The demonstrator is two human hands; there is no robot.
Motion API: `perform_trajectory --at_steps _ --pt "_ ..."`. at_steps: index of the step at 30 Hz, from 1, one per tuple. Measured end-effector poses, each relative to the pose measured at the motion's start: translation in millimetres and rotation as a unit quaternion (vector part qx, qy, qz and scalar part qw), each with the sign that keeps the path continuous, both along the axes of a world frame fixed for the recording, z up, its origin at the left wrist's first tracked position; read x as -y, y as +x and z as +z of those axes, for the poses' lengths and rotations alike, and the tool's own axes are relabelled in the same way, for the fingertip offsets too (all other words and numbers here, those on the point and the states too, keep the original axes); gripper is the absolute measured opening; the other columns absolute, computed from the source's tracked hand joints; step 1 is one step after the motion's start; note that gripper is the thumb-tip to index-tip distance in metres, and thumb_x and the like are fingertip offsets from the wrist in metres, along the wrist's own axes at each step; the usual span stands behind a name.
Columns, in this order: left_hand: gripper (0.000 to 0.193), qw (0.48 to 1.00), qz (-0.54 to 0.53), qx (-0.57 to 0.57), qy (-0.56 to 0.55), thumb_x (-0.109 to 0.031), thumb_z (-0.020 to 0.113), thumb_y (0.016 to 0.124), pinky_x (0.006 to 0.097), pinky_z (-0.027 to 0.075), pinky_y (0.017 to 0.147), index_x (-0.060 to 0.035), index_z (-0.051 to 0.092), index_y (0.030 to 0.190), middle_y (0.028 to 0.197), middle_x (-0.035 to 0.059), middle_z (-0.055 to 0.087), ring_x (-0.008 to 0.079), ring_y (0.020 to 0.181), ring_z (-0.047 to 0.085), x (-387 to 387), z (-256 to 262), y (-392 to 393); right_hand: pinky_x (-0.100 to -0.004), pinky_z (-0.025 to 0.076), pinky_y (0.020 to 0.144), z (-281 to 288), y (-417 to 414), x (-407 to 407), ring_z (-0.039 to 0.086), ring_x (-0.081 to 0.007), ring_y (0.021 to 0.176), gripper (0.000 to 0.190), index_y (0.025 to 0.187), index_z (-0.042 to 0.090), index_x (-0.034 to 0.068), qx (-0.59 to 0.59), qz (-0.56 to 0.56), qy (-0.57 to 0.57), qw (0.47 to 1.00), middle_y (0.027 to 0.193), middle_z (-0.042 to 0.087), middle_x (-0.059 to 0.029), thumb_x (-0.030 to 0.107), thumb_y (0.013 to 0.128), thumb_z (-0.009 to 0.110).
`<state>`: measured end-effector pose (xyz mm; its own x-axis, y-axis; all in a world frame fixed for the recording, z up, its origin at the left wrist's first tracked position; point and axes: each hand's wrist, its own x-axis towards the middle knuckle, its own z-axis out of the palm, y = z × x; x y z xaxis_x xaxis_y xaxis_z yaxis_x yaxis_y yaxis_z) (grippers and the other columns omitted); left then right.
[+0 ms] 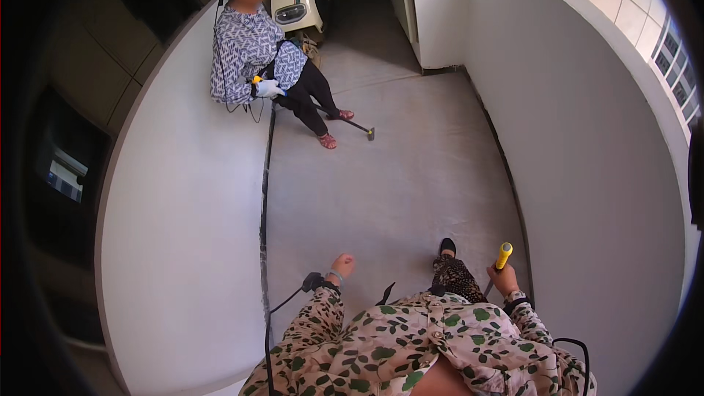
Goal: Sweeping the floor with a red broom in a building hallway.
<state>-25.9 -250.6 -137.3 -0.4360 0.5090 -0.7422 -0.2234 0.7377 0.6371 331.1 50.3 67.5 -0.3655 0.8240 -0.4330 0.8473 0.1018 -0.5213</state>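
My right hand [503,280] is wrapped around the yellow grip [504,256] of a long-handled tool. Its thin shaft runs down beside my leg, and the far end is hidden behind my body. My left hand [344,265] hangs in front of me above the concrete floor, its fingers loosely curled with nothing visible in them. A band circles that wrist, and a small dark device [313,281] with a cable sits beside it.
White walls [187,220] [577,137] flank the corridor. Ahead, another person [250,55] beside the left wall holds a long-handled scraper [352,122], its head on the floor [385,192]. A cream-coloured scooter [300,8] stands behind that person. My shod foot [447,246] is forward.
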Motion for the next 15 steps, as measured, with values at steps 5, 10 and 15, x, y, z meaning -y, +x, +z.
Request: perform_trajectory --at_steps 5,10,15 --pt "0.029 0.984 -0.039 0.16 -0.062 -0.025 0.053 0.082 0.0324 0.049 0.066 -0.0031 0.053 0.101 0.088 0.0113 0.062 0.0215 0.069 0.061 43 62 47 -0.0395 0.044 0.058 6 -13 4 0.058 -0.0355 0.066 0.021 0.071 0.056 -0.001 0.029 0.037 -0.055 0.997 0.067 0.057 -0.0196 0.019 0.073 0.061" --pt "0.031 0.986 -0.112 0.083 -0.097 -0.026 0.054 0.082 0.0327 0.05 0.067 -0.0043 0.053 0.104 0.088 0.012 0.062 0.0217 0.07 0.062 91 93 51 -0.0393 0.043 0.058 -5 -32 8 0.058 -0.0351 0.066 0.025 0.071 0.055 -0.001 0.012 0.027 -0.076 0.997 0.065 0.056 -0.019 0.023 0.073 0.061" --pt "0.03 0.986 -0.109 0.09 -0.092 -0.027 0.058 0.079 0.0329 0.051 0.065 -0.0051 0.056 0.099 0.085 0.0136 0.062 0.0205 0.069 0.062 120 80 94 -0.0395 0.044 0.058 10 -45 -19 0.059 -0.0349 0.068 0.026 0.072 0.056 -0.002 0.048 0.077 -0.064 0.994 0.067 0.057 -0.0198 0.023 0.073 0.062"
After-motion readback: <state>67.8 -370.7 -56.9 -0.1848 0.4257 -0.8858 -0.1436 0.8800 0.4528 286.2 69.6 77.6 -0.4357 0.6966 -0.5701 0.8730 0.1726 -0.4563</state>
